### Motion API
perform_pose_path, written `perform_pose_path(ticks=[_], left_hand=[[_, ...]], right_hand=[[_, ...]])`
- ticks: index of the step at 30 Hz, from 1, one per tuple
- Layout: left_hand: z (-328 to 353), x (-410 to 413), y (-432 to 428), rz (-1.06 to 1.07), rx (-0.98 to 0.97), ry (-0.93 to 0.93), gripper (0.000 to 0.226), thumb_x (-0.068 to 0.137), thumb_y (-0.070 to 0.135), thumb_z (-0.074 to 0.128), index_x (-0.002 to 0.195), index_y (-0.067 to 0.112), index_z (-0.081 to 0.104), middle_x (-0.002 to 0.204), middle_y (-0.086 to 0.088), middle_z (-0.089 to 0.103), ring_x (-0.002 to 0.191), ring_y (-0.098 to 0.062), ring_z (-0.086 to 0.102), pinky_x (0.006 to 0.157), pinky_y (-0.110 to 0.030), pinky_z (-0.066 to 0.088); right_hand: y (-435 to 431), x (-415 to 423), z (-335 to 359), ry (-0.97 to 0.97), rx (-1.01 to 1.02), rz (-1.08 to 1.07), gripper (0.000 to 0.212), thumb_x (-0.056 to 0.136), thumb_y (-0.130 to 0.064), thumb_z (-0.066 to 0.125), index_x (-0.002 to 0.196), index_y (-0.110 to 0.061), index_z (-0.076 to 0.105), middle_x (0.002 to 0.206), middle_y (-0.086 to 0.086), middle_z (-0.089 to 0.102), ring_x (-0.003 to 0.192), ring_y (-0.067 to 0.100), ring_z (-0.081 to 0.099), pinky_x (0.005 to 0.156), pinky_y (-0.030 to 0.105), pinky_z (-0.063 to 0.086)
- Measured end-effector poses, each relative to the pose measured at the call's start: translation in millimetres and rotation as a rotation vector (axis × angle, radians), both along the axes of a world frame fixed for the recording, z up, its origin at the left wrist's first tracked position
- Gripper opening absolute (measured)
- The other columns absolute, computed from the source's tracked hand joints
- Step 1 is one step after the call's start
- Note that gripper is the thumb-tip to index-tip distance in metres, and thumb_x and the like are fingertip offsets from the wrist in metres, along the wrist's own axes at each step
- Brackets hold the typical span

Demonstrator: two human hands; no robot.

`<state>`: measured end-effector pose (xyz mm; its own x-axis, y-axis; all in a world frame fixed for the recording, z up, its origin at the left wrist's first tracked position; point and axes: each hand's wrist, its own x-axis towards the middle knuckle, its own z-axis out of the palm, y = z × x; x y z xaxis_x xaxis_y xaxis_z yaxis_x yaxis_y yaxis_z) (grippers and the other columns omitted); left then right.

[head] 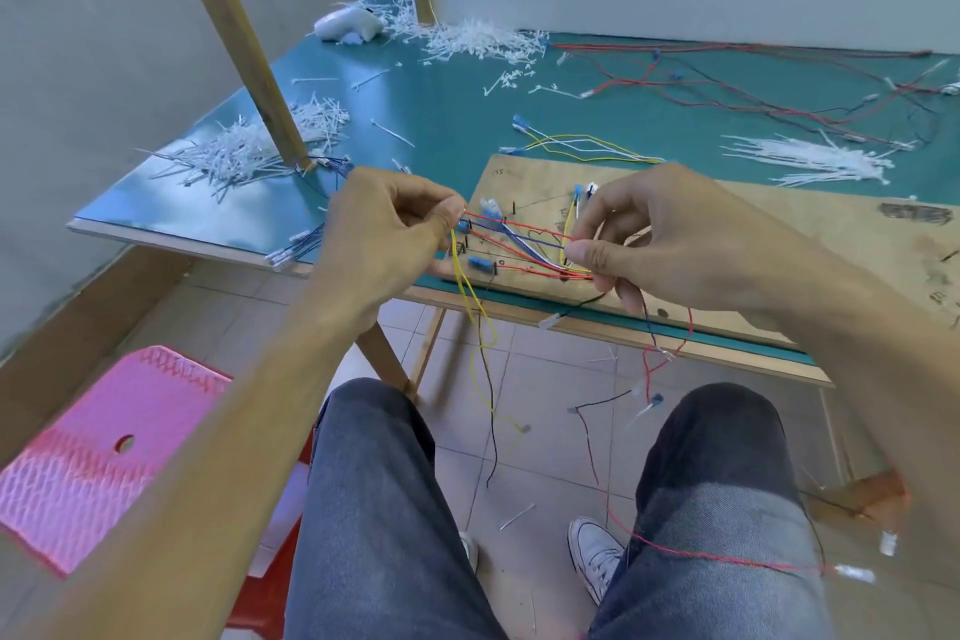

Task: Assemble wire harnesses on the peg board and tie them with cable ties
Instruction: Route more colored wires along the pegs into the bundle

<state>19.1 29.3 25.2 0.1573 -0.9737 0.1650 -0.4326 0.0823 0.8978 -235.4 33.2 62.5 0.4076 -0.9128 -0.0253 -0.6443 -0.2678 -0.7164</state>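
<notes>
A wooden peg board (737, 234) lies on the teal table near its front edge, with small black pegs at its left end. A bundle of red, blue, yellow and white wires (524, 244) stretches over those pegs between my two hands. My left hand (389, 229) pinches the left end of the wires between thumb and fingers. My right hand (649, 244) pinches the right end of the bundle. Loose ends of yellow, black and red wires (483, 353) hang below the table edge. Blue connectors (480, 264) sit on the wires at the board's left.
Heaps of white cable ties lie at the left (244, 151), the back (478, 39) and the right (810, 159). Finished red-black harnesses (779, 88) sprawl at the back right. A wooden post (234, 31) stands at the left. A pink stool (104, 452) is beside my knees.
</notes>
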Motion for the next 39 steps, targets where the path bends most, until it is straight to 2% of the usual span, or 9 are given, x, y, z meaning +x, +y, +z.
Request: perform_pose_path(ticks=[2, 5, 9, 11, 13, 19, 25, 33, 39], left_hand=[[-9.0, 2.2, -7.1, 0.056, -0.017, -0.131, 0.006, 0.093, 0.015, 0.078, 0.091, 0.018, 0.082, 0.068, 0.009, 0.073, 0.057, -0.011, 0.072, 0.056, -0.036, 0.065], [-18.4, 8.7, -14.1, 0.123, -0.045, -0.191, 0.011, 0.089, 0.017, 0.081, 0.083, 0.027, 0.081, 0.066, 0.013, 0.072, 0.06, -0.007, 0.073, 0.054, -0.035, 0.064], [-24.8, 13.1, -19.5, 0.135, -0.088, -0.33, 0.012, 0.086, 0.025, 0.082, 0.076, 0.03, 0.08, 0.064, 0.021, 0.07, 0.061, 0.007, 0.066, 0.068, -0.024, 0.061], [-26.7, 10.2, -19.9, 0.126, -0.102, -0.394, 0.015, 0.085, 0.028, 0.082, 0.072, 0.035, 0.078, 0.059, 0.029, 0.063, 0.063, 0.016, 0.062, 0.065, -0.003, 0.047], [-28.2, 6.7, -20.3, 0.128, -0.112, -0.401, 0.008, 0.085, 0.03, 0.083, 0.077, 0.03, 0.082, 0.056, 0.032, 0.06, 0.065, 0.017, 0.062, 0.063, 0.001, 0.042], [-33.9, 2.3, -20.7, 0.167, -0.142, -0.353, 0.008, 0.085, 0.032, 0.083, 0.079, 0.028, 0.083, 0.058, 0.029, 0.064, 0.064, 0.011, 0.064, 0.062, -0.002, 0.043], [-34.3, 3.1, -21.9, 0.21, -0.197, -0.264, 0.007, 0.088, 0.031, 0.081, 0.081, 0.028, 0.083, 0.065, 0.024, 0.07, 0.063, 0.008, 0.065, 0.07, -0.01, 0.049], [-42.6, -1.4, -20.7, 0.174, -0.139, -0.352, 0.01, 0.088, 0.035, 0.082, 0.082, 0.027, 0.085, 0.052, 0.036, 0.055, 0.053, 0.007, 0.053, 0.053, -0.006, 0.033], [-44.8, -0.6, -18.0, 0.145, -0.128, -0.417, 0.008, 0.092, 0.026, 0.078, 0.089, 0.023, 0.085, 0.059, 0.025, 0.055, 0.063, 0.008, 0.053, 0.059, -0.009, 0.034]], right_hand=[[-5.7, 4.1, -2.8, 0.033, -0.04, -0.038, 0.015, 0.099, -0.025, 0.072, 0.085, -0.021, 0.071, 0.065, -0.001, 0.074, 0.049, 0.013, 0.068, 0.054, 0.036, 0.057], [-12.1, 12.8, -10.0, 0.049, -0.075, -0.071, 0.017, 0.099, -0.026, 0.073, 0.082, -0.022, 0.071, 0.063, -0.006, 0.074, 0.05, 0.009, 0.07, 0.057, 0.025, 0.052], [-16.7, 21.2, -18.3, 0.068, -0.124, -0.105, 0.018, 0.098, -0.022, 0.072, 0.081, -0.021, 0.071, 0.061, -0.004, 0.073, 0.048, 0.001, 0.067, 0.054, 0.008, 0.041], [-18.1, 21.6, -21.2, 0.063, -0.146, -0.137, 0.019, 0.098, -0.023, 0.072, 0.08, -0.021, 0.071, 0.059, -0.007, 0.072, 0.047, 0.001, 0.067, 0.058, 0.009, 0.042], [-19.5, 19.8, -24.2, 0.045, -0.165, -0.174, 0.02, 0.098, -0.024, 0.073, 0.078, -0.022, 0.071, 0.058, -0.012, 0.071, 0.047, 0.003, 0.068, 0.063, 0.011, 0.046], [-19.9, 20.5, -30.6, 0.004, -0.204, -0.229, 0.02, 0.097, -0.023, 0.072, 0.077, -0.024, 0.071, 0.055, -0.018, 0.067, 0.045, 0.003, 0.067, 0.058, 0.009, 0.047], [-17.8, 22.3, -31.8, -0.096, -0.292, -0.274, 0.018, 0.098, -0.024, 0.072, 0.08, -0.025, 0.07, 0.068, -0.009, 0.071, 0.04, 0.005, 0.065, 0.051, 0.023, 0.052], [-11.6, 13.3, -38.5, 0.04, -0.242, -0.229, 0.017, 0.094, -0.022, 0.076, 0.078, -0.026, 0.074, 0.066, -0.01, 0.07, 0.053, -0.001, 0.066, 0.056, 0.025, 0.053], [-0.9, 5.5, -39.2, 0.024, -0.119, -0.179, 0.021, 0.094, -0.028, 0.077, 0.074, -0.027, 0.071, 0.062, -0.013, 0.069, 0.044, 0.006, 0.066, 0.059, 0.027, 0.055]])
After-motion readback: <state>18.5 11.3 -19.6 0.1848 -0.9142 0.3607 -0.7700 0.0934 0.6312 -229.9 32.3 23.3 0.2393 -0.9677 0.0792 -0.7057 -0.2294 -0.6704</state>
